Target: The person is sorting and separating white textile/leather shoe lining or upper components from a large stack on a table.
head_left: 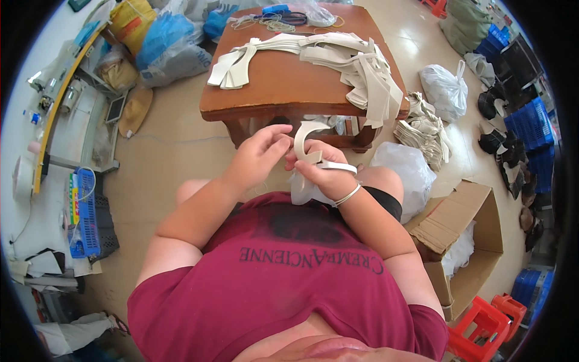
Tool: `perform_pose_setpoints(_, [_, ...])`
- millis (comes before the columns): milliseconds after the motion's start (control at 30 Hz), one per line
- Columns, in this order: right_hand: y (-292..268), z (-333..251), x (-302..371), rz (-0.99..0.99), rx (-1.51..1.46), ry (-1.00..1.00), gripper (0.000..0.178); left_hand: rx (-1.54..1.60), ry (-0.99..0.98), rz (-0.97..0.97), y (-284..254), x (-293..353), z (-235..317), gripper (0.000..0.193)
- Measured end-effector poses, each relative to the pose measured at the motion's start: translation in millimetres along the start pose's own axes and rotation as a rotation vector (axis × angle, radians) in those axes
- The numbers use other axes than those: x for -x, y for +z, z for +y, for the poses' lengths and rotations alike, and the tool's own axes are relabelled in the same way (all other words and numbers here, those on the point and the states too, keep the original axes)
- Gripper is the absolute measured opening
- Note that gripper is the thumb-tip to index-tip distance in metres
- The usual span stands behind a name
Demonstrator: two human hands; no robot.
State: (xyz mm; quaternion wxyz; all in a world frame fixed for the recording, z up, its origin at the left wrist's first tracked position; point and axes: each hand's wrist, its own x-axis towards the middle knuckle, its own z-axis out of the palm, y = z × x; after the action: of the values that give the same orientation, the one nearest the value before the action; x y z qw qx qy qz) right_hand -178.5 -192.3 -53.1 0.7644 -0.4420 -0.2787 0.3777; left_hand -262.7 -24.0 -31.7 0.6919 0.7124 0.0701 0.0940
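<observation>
My right hand (325,173) is closed around a curved white strip (303,136), just in front of the wooden table. The strip arches up out of the fingers, and another part of the white material bends back over the palm toward the wrist. Close beside it on the left, my left hand (260,155) has its thumb and fingers drawn together, the fingertips near the strip. Whatever those fingertips pinch, if anything, is too small to make out. Stacks of similar flat, off-white cut pieces (338,54) lie fanned across the table (283,99), some hanging over its right front corner.
Cords (277,23) lie at the table's back. Right of the table are more white pieces (422,136), plastic bags (446,90), an open cardboard box (467,217) and red stools (482,329). A workbench edge (57,114) and blue basket (86,214) stand left.
</observation>
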Motion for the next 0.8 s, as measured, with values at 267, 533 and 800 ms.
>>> perform_pose_setpoints(267, [19,3,8,-0.409,1.134,-0.534,0.015,0.637,-0.229,-0.006,8,-1,17,0.033])
perform_pose_setpoints(533, [21,-22,15,-0.028,0.435,-0.412,0.033,0.211,0.223,0.024,2,24,17,0.034])
perform_pose_setpoints(800, [48,-29,22,0.228,0.007,-0.116,0.025,0.067,0.301,0.038,13,29,4,0.032])
